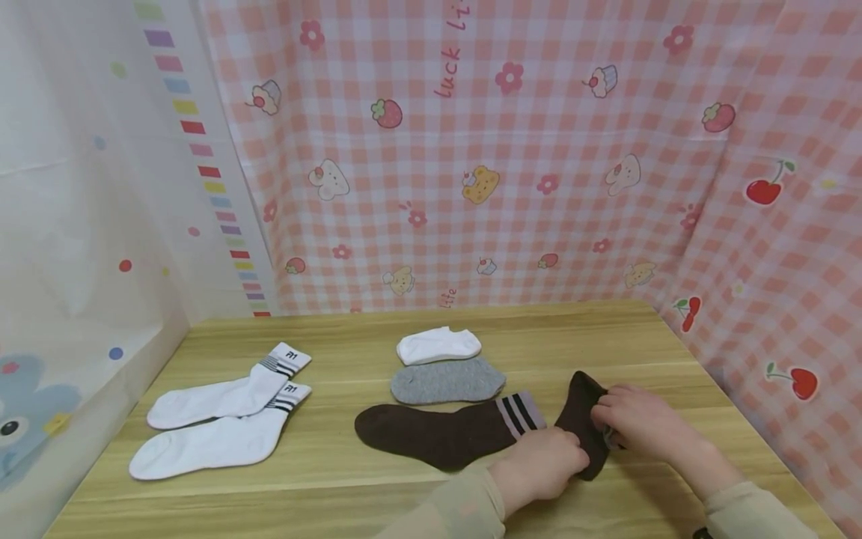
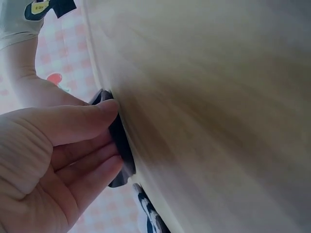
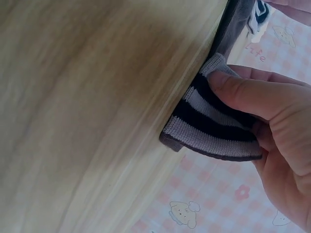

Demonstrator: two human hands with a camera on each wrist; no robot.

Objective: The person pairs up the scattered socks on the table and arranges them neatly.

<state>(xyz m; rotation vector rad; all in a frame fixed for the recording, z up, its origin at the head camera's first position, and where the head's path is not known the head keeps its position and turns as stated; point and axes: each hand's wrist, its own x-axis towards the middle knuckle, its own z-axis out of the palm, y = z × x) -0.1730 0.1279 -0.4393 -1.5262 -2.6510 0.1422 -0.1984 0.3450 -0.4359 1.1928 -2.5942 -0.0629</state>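
Note:
On the right of the table, a second dark brown sock (image 1: 581,393) lies bent between both hands. My left hand (image 1: 544,466) pinches its near part; in the left wrist view, thumb and fingers close on the dark fabric (image 2: 122,145). My right hand (image 1: 636,421) holds the sock's other side. Close up in the right wrist view, its thumb presses the grey-and-black striped cuff (image 3: 209,114) against the fingers, and the cuff stands raised off the tabletop. Just left of it lies a matching dark brown sock (image 1: 431,434) with a striped cuff, flat, toe to the left.
Behind the flat brown sock lie a grey ankle sock (image 1: 447,380) and a white ankle sock (image 1: 438,346). Two white socks (image 1: 209,445) with striped cuffs overlap on the left. The wooden table (image 1: 337,501) is bordered by a pink checked curtain (image 1: 431,247) at the back and right.

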